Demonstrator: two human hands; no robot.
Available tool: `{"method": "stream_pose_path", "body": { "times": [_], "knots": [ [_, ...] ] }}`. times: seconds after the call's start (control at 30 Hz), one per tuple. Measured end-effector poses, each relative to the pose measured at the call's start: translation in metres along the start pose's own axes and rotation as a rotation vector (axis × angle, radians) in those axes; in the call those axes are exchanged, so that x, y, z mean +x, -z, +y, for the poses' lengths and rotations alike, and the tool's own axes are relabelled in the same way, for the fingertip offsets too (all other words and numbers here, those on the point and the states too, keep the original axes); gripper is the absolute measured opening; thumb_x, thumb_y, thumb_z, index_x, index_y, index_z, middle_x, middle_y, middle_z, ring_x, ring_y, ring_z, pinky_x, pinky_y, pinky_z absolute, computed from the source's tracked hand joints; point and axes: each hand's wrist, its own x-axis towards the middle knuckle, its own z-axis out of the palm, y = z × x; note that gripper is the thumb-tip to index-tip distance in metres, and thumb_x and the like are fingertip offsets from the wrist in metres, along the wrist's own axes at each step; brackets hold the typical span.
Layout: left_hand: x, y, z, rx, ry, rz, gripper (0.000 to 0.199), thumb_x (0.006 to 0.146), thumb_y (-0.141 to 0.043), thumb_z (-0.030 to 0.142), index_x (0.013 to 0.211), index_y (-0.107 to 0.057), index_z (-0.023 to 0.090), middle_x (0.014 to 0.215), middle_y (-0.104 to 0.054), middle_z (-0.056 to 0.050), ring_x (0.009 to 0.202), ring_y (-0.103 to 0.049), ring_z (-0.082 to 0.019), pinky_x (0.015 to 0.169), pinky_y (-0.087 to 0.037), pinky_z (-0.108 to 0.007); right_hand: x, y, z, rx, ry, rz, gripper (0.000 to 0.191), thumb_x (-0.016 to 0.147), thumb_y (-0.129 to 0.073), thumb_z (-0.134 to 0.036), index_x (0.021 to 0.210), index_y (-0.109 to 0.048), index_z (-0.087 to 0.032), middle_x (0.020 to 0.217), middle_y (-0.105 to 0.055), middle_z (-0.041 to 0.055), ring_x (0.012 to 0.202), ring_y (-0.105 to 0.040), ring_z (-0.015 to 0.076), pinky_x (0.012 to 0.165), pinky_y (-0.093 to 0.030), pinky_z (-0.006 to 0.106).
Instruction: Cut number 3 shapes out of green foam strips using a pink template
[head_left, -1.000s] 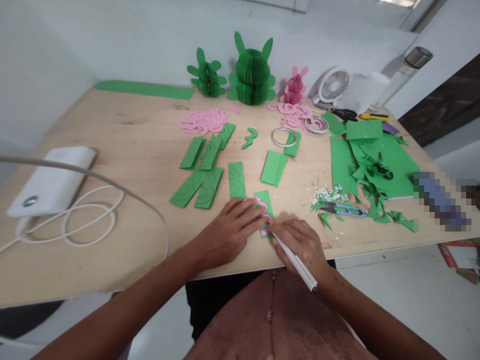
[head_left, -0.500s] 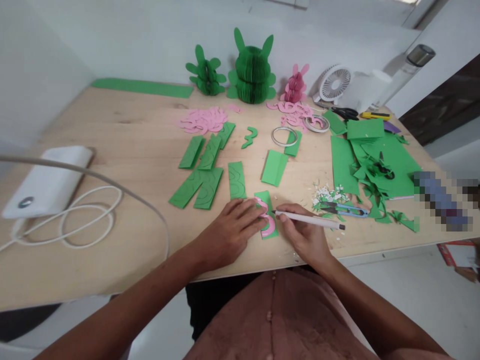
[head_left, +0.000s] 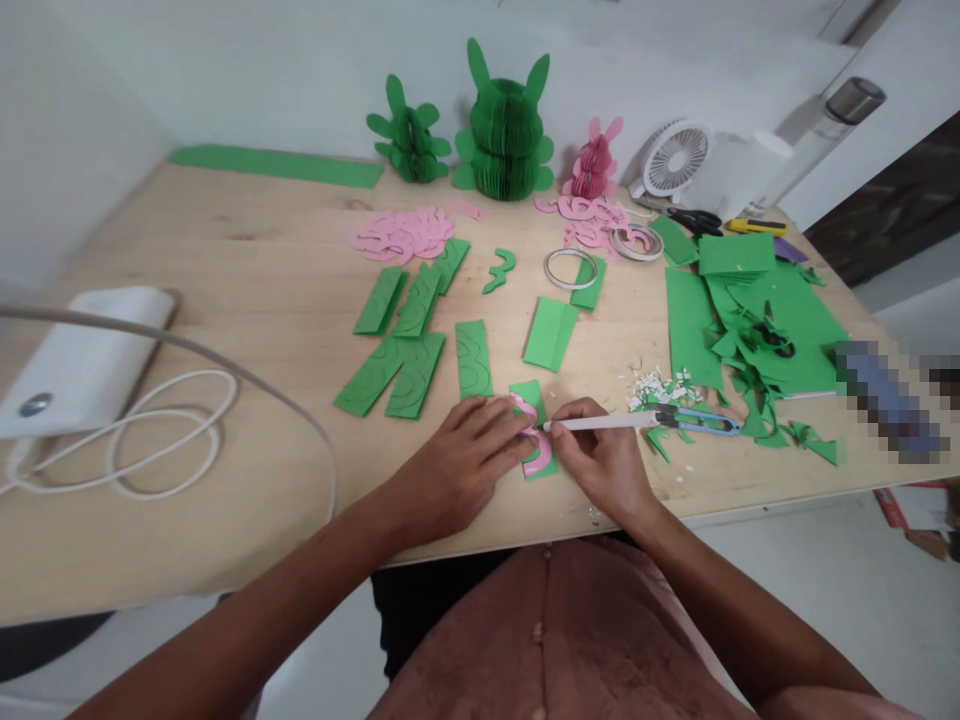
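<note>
My left hand (head_left: 461,465) lies with its fingers stretched flat, pressing a curvy pink paper cutout (head_left: 537,455) onto a green paper piece (head_left: 531,392). Part of both is hidden under the fingers. A white pen (head_left: 600,424) is pinched in my right hand (head_left: 606,462), held almost level, its tip at the right edge of the cutout. Above my left hand is a folded green strip (head_left: 472,358) with drawn curves. Several similar marked strips (head_left: 416,375) lie to its left. Farther back is a green wavy cutout (head_left: 500,270).
Thread snips (head_left: 709,420) and paper scraps (head_left: 660,388) lie right of my right hand. Tape rolls (head_left: 637,242), pink cutouts (head_left: 405,235) and green sheets (head_left: 694,330) are farther back. Paper honeycomb figures (head_left: 504,140) and a fan (head_left: 677,160) stand by the wall. A cable (head_left: 285,385) loops at left.
The pen has swung to a flatter angle, its back end now over the snips, and its tip is slightly lower along the pink cutout's edge. My left hand stays in place.
</note>
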Motion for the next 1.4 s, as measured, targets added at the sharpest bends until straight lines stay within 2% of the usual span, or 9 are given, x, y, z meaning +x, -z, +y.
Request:
{"method": "stream_pose_path", "body": {
  "times": [0.57, 1.03, 1.27, 1.4],
  "knots": [
    [-0.0001, -0.0002, 0.0004, -0.001, 0.002, 0.005, 0.041, 0.093, -0.037, 0.01, 0.129, -0.055, 0.016, 0.14, -0.053, -0.01, 0.135, -0.039, -0.029, 0.109, -0.032, -0.051, 0.0026, 0.0013, -0.0007, -0.094, 0.026, -0.032, 0.01, 0.086, -0.053, -0.025, 0.081, -0.06, -0.02, 0.073, -0.066, 0.0019, 0.067, -0.061, 0.0158, 0.063, -0.047, 0.027],
    [0.0003, 0.0005, 0.0008, -0.007, 0.006, -0.003, 0.044, 0.089, -0.038, 0.006, 0.128, -0.056, 0.017, 0.14, -0.054, -0.01, 0.136, -0.039, -0.029, 0.109, -0.033, -0.051, 0.0028, 0.0048, -0.0038, -0.099, 0.004, -0.056, 0.009, 0.086, -0.053, -0.025, 0.079, -0.059, -0.021, 0.068, -0.062, 0.0002, 0.059, -0.056, 0.0144, 0.056, -0.041, 0.026],
    [-0.0001, -0.0001, 0.0009, -0.004, 0.005, -0.006, 0.044, 0.089, -0.037, 0.006, 0.128, -0.056, 0.017, 0.139, -0.054, -0.01, 0.136, -0.038, -0.03, 0.109, -0.032, -0.051, 0.0005, 0.0059, -0.0042, -0.118, 0.02, -0.051, 0.01, 0.086, -0.053, -0.025, 0.08, -0.059, -0.02, 0.071, -0.063, 0.0017, 0.065, -0.059, 0.016, 0.061, -0.045, 0.027],
    [-0.0001, 0.0001, 0.0013, -0.005, 0.011, -0.016, 0.044, 0.089, -0.038, 0.006, 0.128, -0.056, 0.017, 0.14, -0.053, -0.01, 0.136, -0.038, -0.029, 0.11, -0.031, -0.052, -0.0018, 0.0083, -0.006, -0.141, 0.032, -0.041, 0.011, 0.087, -0.053, -0.025, 0.079, -0.059, -0.02, 0.068, -0.061, 0.0006, 0.061, -0.057, 0.0146, 0.058, -0.043, 0.026]
  ]
}}
